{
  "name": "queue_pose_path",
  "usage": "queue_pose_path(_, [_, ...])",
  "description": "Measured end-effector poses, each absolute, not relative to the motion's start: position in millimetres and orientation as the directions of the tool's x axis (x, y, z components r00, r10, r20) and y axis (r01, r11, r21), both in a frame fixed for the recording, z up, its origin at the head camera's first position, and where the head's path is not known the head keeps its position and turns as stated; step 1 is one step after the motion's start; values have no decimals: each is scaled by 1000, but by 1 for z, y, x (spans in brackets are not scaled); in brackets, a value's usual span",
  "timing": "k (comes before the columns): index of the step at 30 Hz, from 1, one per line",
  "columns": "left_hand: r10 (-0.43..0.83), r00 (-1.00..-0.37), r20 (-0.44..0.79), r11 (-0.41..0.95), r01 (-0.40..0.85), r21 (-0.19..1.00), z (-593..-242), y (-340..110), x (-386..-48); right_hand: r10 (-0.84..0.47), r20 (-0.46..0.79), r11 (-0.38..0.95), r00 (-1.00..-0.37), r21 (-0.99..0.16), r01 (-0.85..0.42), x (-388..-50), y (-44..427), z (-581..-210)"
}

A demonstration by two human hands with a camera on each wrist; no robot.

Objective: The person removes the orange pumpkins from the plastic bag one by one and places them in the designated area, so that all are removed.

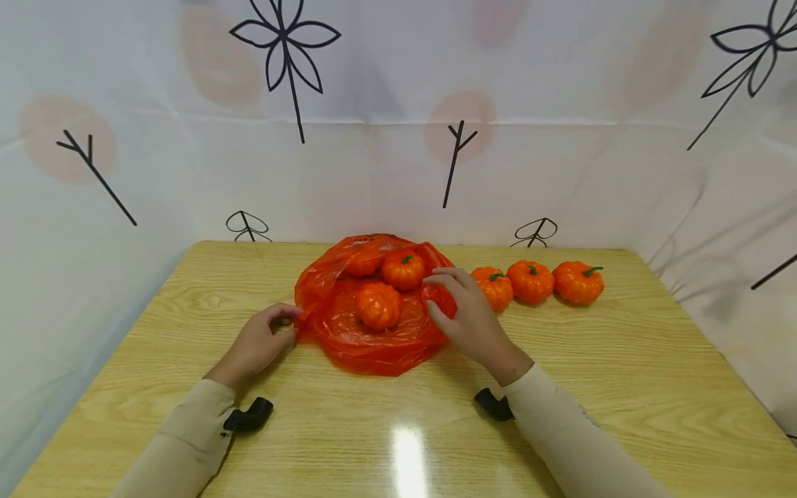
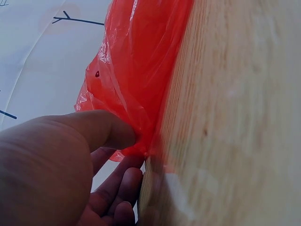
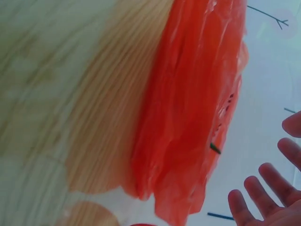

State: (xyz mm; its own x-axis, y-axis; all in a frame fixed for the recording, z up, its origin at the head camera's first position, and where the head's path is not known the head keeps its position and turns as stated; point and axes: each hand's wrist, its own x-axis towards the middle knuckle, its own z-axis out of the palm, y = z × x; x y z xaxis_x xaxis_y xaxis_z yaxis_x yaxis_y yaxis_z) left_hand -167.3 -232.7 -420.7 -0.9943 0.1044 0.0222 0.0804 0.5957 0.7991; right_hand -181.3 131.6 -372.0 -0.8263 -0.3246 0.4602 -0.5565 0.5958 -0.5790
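A thin red plastic bag (image 1: 349,346) lies spread on the table with its mouth open toward me. Three small orange pumpkins show in it: the front one (image 1: 378,306), the green-stemmed one (image 1: 405,271) and one seen through the film (image 1: 364,264). At the bag's left edge my left hand (image 1: 258,342) pinches the film between thumb and fingers; the left wrist view shows the thumb on the bag (image 2: 141,80). My right hand (image 1: 470,318) hovers by the right rim, fingers apart and holding nothing. In the right wrist view its fingers (image 3: 268,188) are clear of the bag (image 3: 188,117).
Right of the bag stand three more pumpkins in a row: the near one (image 1: 495,292), partly behind my right hand, the middle one (image 1: 530,282) and the far one (image 1: 578,282). Wooden table (image 1: 324,443) lies underneath; a patterned white cloth (image 1: 373,173) hangs behind.
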Motion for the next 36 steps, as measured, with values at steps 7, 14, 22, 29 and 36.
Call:
queue_pose_path(7, [99, -995, 15, 601, 72, 796, -421, -233, -168, -353, 421, 588, -835, -595, -548, -180, 121, -369])
queue_pose_path(14, [102, -995, 17, 600, 76, 796, -421, -234, -168, -360, 382, 588, -851, -616, -525, -178, 110, -366])
queue_pose_path(22, [104, -994, 15, 608, 75, 790, -421, -233, -168, -380, 371, 590, -847, -608, -531, -177, 102, -364])
queue_pose_path(29, [107, -994, 13, 610, 76, 789, -420, -233, -168, -400, 346, 615, -849, -585, -529, -179, 102, -366])
queue_pose_path(36, [104, -995, 2, 605, 65, 794, -420, -233, -168, -442, 286, 645, -850, -557, -523, -180, 101, -367])
